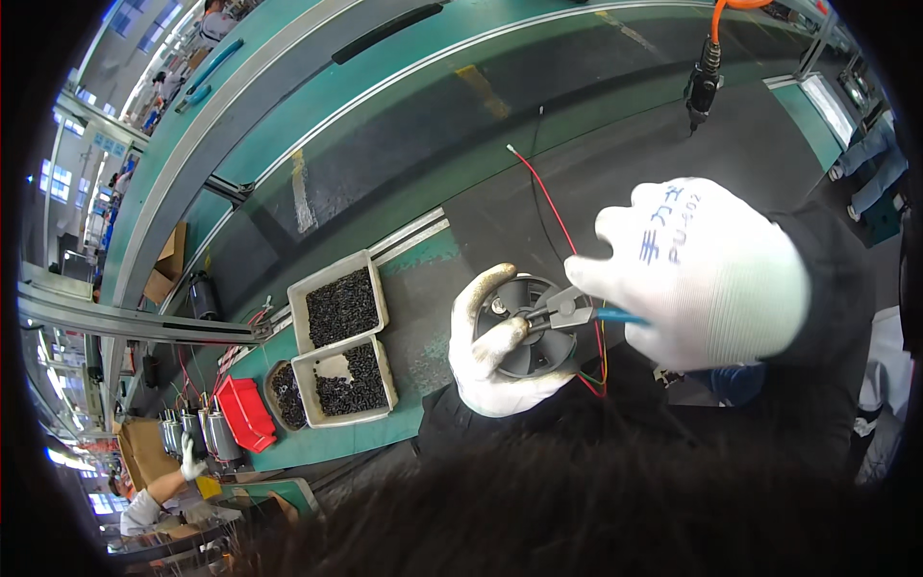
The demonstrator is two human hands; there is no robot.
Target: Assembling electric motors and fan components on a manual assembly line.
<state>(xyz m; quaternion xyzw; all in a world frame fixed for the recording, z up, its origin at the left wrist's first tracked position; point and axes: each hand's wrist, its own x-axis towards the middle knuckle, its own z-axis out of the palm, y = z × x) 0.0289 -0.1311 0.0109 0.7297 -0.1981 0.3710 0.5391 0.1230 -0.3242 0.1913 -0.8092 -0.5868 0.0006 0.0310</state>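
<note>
My left hand, in a white glove with soiled fingertips, grips a round dark grey part with openings in its face; it looks like a motor's end, but I cannot be sure. My gloved right hand is closed around pliers with blue handles. Their grey jaws reach over the face of the round part, close to my left thumb. What the jaw tips pinch, if anything, is too small to make out. A red wire runs up from the part across the dark mat, and several coloured wires bend below it.
Two white bins of small black pieces stand at the left, beside a red tray and several metal cylinders. A black power screwdriver hangs at the upper right. Beyond runs a dark conveyor belt. Another person's gloved hand is at the lower left.
</note>
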